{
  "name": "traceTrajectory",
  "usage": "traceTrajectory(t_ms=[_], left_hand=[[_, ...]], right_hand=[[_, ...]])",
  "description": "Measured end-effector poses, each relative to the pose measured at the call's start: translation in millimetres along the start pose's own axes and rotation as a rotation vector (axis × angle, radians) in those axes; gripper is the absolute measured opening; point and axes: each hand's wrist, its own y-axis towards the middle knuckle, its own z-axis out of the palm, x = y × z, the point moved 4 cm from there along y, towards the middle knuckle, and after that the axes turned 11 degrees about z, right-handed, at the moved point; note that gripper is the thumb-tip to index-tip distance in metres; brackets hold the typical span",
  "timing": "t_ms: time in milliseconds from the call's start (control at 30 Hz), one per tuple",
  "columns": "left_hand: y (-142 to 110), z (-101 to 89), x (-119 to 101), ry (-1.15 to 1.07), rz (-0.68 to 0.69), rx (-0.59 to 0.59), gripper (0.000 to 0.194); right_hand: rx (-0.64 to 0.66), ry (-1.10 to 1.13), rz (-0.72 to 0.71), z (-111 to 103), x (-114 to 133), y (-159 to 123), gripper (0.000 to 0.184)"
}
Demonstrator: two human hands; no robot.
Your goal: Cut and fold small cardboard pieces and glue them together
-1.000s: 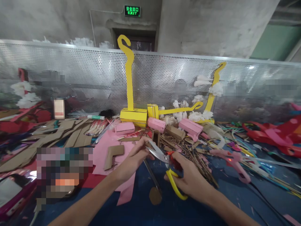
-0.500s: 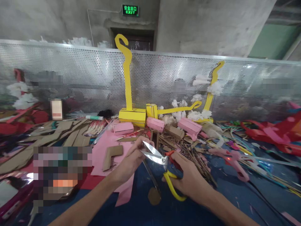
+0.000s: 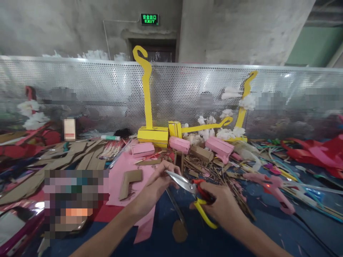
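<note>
Scissors with one red and one yellow handle are gripped by my right hand; their blades are together and point left. At the blade tips, the fingers of my left hand are bent and closed; whatever they pinch is hidden. Beneath my hands lie a thin metal strip and a small brown cardboard disc. An L-shaped cardboard piece rests on pink sheet material left of my left hand. Pink box shapes stand beyond my hands.
Yellow hook-necked forms stand before a perforated metal screen. Cardboard strips lie at left. Scraps cover the table behind the scissors. A pink glue gun with a lit red light and a black cord sits at right.
The scissor blades have come together from open. My right hand has moved slightly right and down. The whole view has shifted a little; the left hand stays near the blade tips.
</note>
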Motion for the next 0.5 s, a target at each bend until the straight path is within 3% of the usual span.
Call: traceTrajectory(t_ms=[100,267,400,500], left_hand=[[-0.4,-3.2,4.2,0.014,0.019,-0.021,0.002],[0.2,-16.9,15.0,0.035,0.030,-0.196,0.015],[3.9,-26.8,13.9,0.174,0.052,-0.336,0.021],[6.1,-30.7,9.5,0.211,0.085,-0.399,0.036]], right_hand=[[0.022,0.057,0.070,2.1,-2.9,2.3,0.046],[-0.001,0.284,0.089,0.0,-6.5,3.7,0.031],[-0.016,0.322,0.042,-0.4,-12.8,4.6,0.048],[0.004,0.343,0.056,2.2,-17.2,5.9,0.049]])
